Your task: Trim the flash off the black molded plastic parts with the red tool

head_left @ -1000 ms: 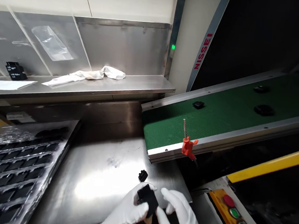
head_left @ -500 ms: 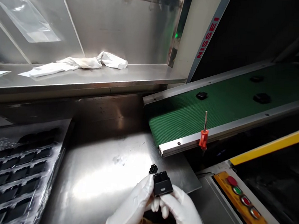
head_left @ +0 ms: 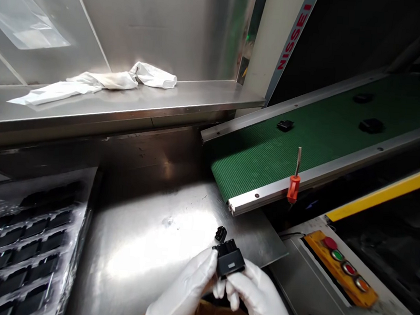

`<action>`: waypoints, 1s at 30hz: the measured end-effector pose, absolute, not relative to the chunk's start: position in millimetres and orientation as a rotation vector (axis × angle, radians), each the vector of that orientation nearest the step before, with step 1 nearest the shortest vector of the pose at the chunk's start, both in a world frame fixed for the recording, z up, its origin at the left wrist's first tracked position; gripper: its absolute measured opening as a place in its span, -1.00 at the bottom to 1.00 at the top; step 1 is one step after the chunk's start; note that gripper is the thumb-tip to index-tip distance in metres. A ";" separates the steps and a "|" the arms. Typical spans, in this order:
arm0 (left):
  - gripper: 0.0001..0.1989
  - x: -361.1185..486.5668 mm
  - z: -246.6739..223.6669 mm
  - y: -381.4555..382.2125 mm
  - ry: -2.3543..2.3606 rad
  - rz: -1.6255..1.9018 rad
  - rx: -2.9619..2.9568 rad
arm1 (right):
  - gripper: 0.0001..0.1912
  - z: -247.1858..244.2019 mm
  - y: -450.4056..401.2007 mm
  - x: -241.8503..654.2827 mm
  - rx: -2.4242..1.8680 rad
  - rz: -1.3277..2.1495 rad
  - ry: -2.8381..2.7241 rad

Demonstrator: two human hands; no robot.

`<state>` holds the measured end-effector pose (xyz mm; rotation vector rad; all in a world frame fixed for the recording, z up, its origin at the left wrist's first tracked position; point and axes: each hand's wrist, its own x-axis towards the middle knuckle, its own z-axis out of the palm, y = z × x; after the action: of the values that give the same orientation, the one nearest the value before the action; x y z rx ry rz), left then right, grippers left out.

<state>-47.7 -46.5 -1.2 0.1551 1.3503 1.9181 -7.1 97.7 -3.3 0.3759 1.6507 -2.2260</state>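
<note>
Black moulded plastic part [head_left: 230, 259] sits gripped between my white-gloved left hand [head_left: 188, 291] and right hand [head_left: 257, 299], long axis running near-left to far-right; both equally close.

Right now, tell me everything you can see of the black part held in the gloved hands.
The black part is a small boxy moulding, plastic by its matte look, with a ribbed far end and a pale mark on its top face. It is held tilted above the steel table, pinched between the left hand and right hand.

A factory: green conveyor belt [head_left: 305, 145] (carrying parts); steel workbench [head_left: 144, 249]; control buttons [head_left: 343, 267].
</note>
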 end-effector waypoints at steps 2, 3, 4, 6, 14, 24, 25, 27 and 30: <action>-0.55 -47.3 2.4 -47.8 1.318 1.927 0.203 | -0.71 -5.5 97.6 -6.5 0.347 -2.258 1.602; -0.55 -47.2 3.7 -48.6 1.319 1.927 0.229 | -0.72 -6.6 97.6 -6.4 0.330 -2.281 1.561; -0.55 -47.1 4.6 -49.5 1.329 1.928 0.240 | -0.71 -7.5 97.6 -6.6 0.318 -2.304 1.516; -0.56 -47.1 5.0 -51.3 1.336 1.920 0.236 | -0.69 -8.3 97.5 -7.2 0.290 -2.320 1.468; -0.49 -41.8 -16.5 -52.3 1.323 2.063 0.096 | -0.80 -14.8 89.8 -2.4 0.303 -1.735 2.334; -0.62 -31.3 -31.3 -55.6 0.974 2.281 -0.113 | -0.78 -32.8 87.3 -6.8 -0.313 -0.748 3.451; -0.61 -30.4 -35.6 -55.8 0.918 2.309 -0.133 | -0.75 -30.2 86.6 -8.7 -0.367 -0.656 3.519; -0.61 -29.5 -43.2 -55.7 0.830 2.353 -0.192 | -0.70 -24.7 84.5 -12.6 -0.443 -0.542 3.591; -0.67 -31.1 -47.2 -54.4 0.734 2.414 -0.262 | -0.72 -17.3 82.2 -17.9 -0.521 -0.462 3.615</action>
<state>-31.1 -54.4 -47.2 -0.2618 0.7335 2.4137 -17.9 82.2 -17.3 -0.5212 3.6152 -0.4617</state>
